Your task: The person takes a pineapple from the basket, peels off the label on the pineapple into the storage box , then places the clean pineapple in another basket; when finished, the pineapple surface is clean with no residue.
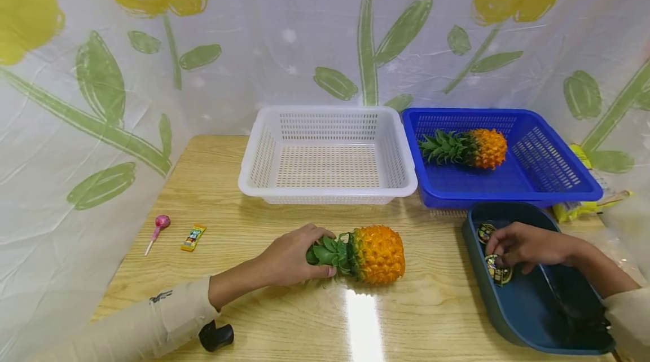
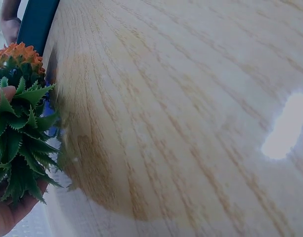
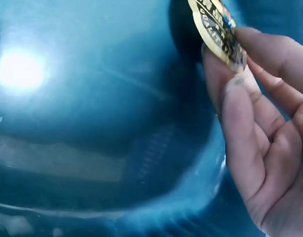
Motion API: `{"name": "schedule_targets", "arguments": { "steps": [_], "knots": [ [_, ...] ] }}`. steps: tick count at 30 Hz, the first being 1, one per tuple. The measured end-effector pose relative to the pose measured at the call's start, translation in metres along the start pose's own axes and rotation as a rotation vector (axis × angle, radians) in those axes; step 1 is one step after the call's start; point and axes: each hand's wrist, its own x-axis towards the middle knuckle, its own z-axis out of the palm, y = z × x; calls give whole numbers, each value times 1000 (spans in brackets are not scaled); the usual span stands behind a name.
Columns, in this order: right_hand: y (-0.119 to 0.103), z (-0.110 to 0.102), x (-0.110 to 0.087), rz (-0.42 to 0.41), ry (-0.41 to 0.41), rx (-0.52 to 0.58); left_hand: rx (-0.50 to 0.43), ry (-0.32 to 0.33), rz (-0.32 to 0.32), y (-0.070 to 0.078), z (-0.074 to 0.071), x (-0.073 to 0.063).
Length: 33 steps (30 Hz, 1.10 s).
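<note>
In the head view my left hand (image 1: pixel 291 255) grips the green leaves of a toy pineapple (image 1: pixel 380 255), which lies on its side on the wooden table, orange body pointing right. The left wrist view shows the thumb and fingers around the serrated leaves (image 2: pixel 25 138). Inside the dark teal tub (image 1: pixel 482 300) at the right, my right hand (image 1: pixel 533 243) pinches a round black-and-gold wrapped piece (image 1: pixel 499 273) between thumb and fingers. Its printed edge (image 3: pixel 210 29) stands tilted in the right wrist view. A similar round piece (image 1: pixel 486 232) lies by the tub's far-left wall.
A white basket (image 1: pixel 330 193) stands at the back middle. Beside it, a blue basket (image 1: pixel 508 197) holds another pineapple (image 1: pixel 490 149). A pink lollipop (image 1: pixel 162 221) and a yellow-wrapped candy (image 1: pixel 193 238) lie at left. Yellow packaging (image 1: pixel 574 211) sits behind the tub; a black object (image 1: pixel 216 338) is near my left sleeve.
</note>
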Motion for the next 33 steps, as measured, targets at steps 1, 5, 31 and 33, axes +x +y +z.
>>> {"name": "schedule_targets", "arguments": {
  "steps": [1, 5, 31, 33],
  "knots": [
    [1, 1, 1, 6, 6, -11, 1, -1, -1, 0, 0, 0],
    [4, 3, 3, -9, 29, -50, 2, -4, -4, 0, 0, 0],
    [-2, -3, -9, -98, 104, -129, -5, -4, 1, 1, -1, 1],
    [-4, -4, -11, -114, 110, -139, -6, -5, -1, 1, -1, 1]
  ]
}}
